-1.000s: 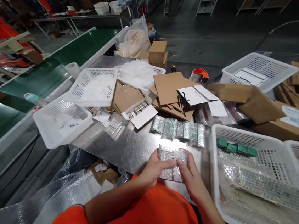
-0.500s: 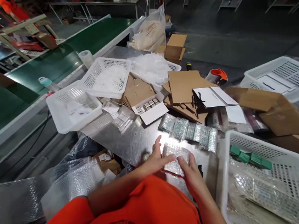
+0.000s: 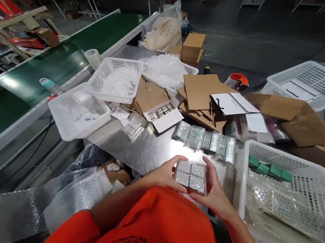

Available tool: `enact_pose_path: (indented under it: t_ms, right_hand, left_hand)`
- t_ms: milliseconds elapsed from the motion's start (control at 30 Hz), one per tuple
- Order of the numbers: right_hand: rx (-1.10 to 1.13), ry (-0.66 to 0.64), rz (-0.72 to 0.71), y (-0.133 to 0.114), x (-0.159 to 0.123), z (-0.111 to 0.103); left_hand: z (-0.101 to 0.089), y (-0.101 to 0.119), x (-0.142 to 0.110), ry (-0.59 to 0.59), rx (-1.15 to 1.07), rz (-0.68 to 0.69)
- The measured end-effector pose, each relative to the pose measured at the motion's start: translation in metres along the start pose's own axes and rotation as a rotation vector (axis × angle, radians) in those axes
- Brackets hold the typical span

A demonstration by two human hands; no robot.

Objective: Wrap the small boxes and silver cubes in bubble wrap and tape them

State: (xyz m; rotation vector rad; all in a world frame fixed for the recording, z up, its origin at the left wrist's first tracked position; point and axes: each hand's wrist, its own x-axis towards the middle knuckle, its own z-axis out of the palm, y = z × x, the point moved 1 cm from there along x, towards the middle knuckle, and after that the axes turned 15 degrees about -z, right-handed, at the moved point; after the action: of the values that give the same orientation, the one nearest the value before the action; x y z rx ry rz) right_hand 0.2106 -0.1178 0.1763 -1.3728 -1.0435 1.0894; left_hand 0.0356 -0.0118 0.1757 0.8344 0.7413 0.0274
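Between both hands is a bubble-wrapped block of small square boxes (image 3: pixel 190 175), close to my body at the table's near edge. My left hand (image 3: pixel 171 176) grips its left side, thumb along the near edge and fingers at the far corner. On the right side, my right hand (image 3: pixel 213 189) has its thumb at the near edge and its fingers along the side. Just beyond lies a row of bubble-wrapped green packets (image 3: pixel 203 140) on the metal table (image 3: pixel 142 154). An open white carton (image 3: pixel 167 121) holding several small square boxes sits farther off.
To the right stands a white basket (image 3: pixel 248 190) with green boxes (image 3: pixel 269 169) and wrapped goods. Flat cardboard (image 3: pixel 202 90), a tape dispenser (image 3: pixel 236 82) and white baskets (image 3: pixel 79 132) occupy the far side. Bubble wrap (image 3: pixel 80 199) hangs at left, near a green conveyor belt (image 3: pixel 104 36).
My left hand, stretched out over the wrapped block before, has closed round its left side. The block has tipped up, showing its square boxes more clearly. My right hand has shifted along its right edge.
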Motion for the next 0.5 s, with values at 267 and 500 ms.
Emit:
enact_pose_path:
  t_ms: [267,500]
  right_hand:
    - [-0.167,-0.058,-0.046,0.018,-0.003,-0.008]
    - [-0.355,0.041,-0.143,0.056,0.018,0.020]
  left_hand:
    - [0.010,0.000,-0.003,0.082,0.020,0.058]
    - [-0.026,-0.031,0.024,0.237,-0.237,0.000]
